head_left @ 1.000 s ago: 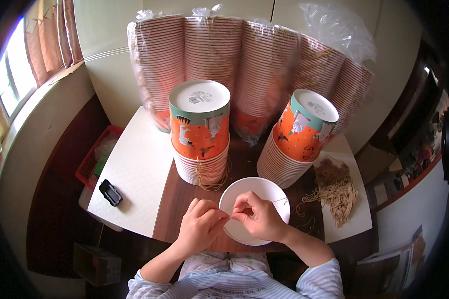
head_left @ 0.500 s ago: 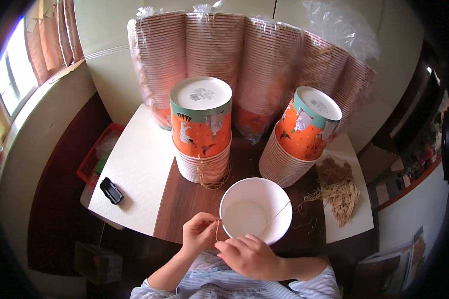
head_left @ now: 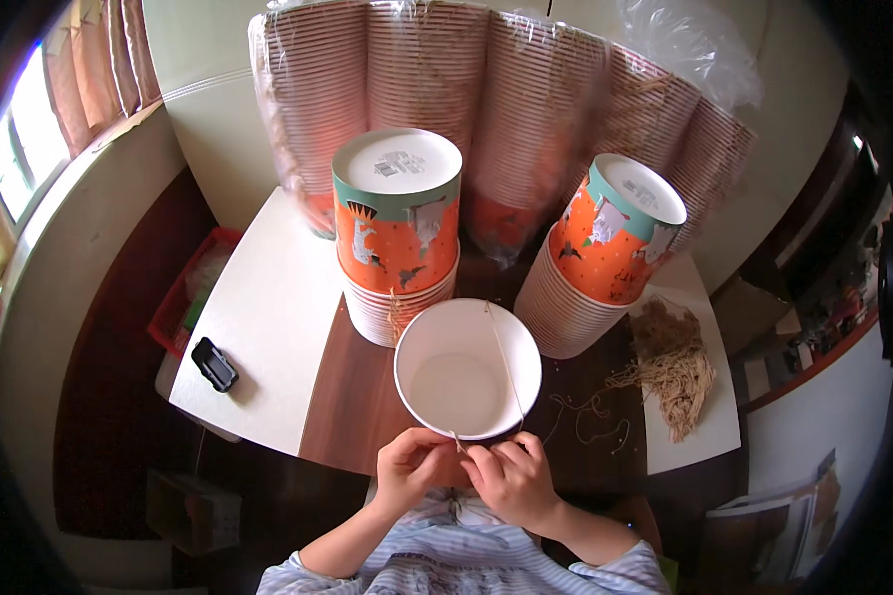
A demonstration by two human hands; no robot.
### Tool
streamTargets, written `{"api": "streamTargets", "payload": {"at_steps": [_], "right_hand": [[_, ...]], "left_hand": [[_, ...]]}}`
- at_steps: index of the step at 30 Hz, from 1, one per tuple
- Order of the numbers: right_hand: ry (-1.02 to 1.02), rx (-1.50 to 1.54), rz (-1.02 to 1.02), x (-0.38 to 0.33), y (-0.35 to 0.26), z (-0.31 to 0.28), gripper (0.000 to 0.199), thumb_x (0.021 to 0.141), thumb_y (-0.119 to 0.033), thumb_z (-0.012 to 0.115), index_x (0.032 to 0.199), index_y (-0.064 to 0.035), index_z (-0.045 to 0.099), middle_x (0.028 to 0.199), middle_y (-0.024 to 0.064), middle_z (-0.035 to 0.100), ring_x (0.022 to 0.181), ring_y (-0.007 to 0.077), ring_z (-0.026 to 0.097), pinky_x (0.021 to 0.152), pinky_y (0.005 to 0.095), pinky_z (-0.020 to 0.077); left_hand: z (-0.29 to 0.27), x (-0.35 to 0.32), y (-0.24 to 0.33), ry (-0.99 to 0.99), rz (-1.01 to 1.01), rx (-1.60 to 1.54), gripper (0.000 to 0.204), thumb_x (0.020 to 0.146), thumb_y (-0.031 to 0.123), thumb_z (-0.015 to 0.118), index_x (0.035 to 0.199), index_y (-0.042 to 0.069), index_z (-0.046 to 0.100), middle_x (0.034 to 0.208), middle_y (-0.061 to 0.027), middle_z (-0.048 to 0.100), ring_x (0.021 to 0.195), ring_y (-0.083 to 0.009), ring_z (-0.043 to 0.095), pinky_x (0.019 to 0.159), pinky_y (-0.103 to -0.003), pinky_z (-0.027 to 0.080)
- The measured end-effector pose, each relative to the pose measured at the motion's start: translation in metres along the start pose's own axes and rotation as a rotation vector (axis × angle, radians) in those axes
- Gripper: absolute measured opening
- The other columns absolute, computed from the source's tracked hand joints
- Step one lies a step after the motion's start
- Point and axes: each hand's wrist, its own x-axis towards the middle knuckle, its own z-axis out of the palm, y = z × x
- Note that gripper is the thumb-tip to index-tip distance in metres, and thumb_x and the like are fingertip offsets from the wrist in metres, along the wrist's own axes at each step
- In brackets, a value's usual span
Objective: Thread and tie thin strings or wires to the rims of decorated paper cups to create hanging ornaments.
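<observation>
A white paper bucket (head_left: 422, 362) stands tilted on the brown tabletop, its open mouth facing me. A thin tan string (head_left: 503, 347) runs across the mouth from the far rim to the near right rim. At the near rim my left hand (head_left: 407, 470) is closed in a pinch on a short end of string. My right hand (head_left: 514, 480) sits right beside it, fingertips pinched at the same spot and touching the string. Exactly how the string passes through the rim is hidden by my fingers.
Two upside-down bucket stacks, orange and green on top, stand behind: a left stack (head_left: 399, 228) and a right stack (head_left: 605, 253). Plastic-wrapped bucket stacks (head_left: 422, 74) line the wall. A tangled string bundle (head_left: 680, 382) lies right, a black plastic case (head_left: 214, 365) left.
The bucket has shifted left and away from me, and the string now crosses its mouth from the far rim. My right hand has moved up beside the left at the near rim.
</observation>
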Motion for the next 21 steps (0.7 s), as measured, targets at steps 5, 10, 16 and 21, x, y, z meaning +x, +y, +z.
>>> {"api": "streamTargets", "payload": {"at_steps": [5,10,16,21], "right_hand": [[0.021,0.011,-0.008,0.002,-0.003,-0.001,0.012,0.072,-0.013,0.065,0.079,-0.0081,0.057,0.064,-0.0013,0.051,0.065,0.0128,0.053,0.071,0.0343,0.038],[0.038,-0.067,-0.047,0.003,-0.006,0.0,0.007,0.074,-0.013,0.057,0.07,-0.0114,0.051,0.06,-0.003,0.045,0.063,0.0107,0.049,0.072,0.0327,0.0378],[-0.028,-0.084,-0.074,0.004,-0.007,-0.004,0.005,0.068,-0.009,0.057,0.068,-0.0112,0.052,0.055,-0.0035,0.04,0.057,0.0105,0.047,0.068,0.031,0.0353],[-0.05,-0.078,-0.14,0.007,-0.01,-0.005,0.008,0.067,-0.008,0.055,0.064,-0.0125,0.049,0.054,-0.0022,0.037,0.055,0.0113,0.045,0.067,0.0291,0.0345]], "left_hand": [[0.004,-0.006,0.016,-0.027,-0.261,-0.188,0.013,0.084,-0.001,0.054,0.095,-0.005,0.058,0.089,-0.0072,0.061,0.081,-0.0125,0.059,0.072,-0.024,0.048],[0.015,-0.006,0.018,0.039,-0.336,-0.258,0.011,0.083,0.001,0.056,0.092,-0.004,0.06,0.084,-0.0064,0.062,0.076,-0.0122,0.059,0.068,-0.024,0.049],[0.014,-0.003,0.018,0.122,-0.577,-0.537,0.005,0.083,0.004,0.057,0.084,0.0,0.059,0.081,-0.0069,0.062,0.071,-0.0123,0.059,0.063,-0.024,0.049],[0.007,0.002,0.019,0.134,-0.548,-0.565,0.005,0.084,0.006,0.057,0.082,0.002,0.059,0.076,-0.0056,0.061,0.062,-0.0105,0.057,0.054,-0.022,0.046]]}}
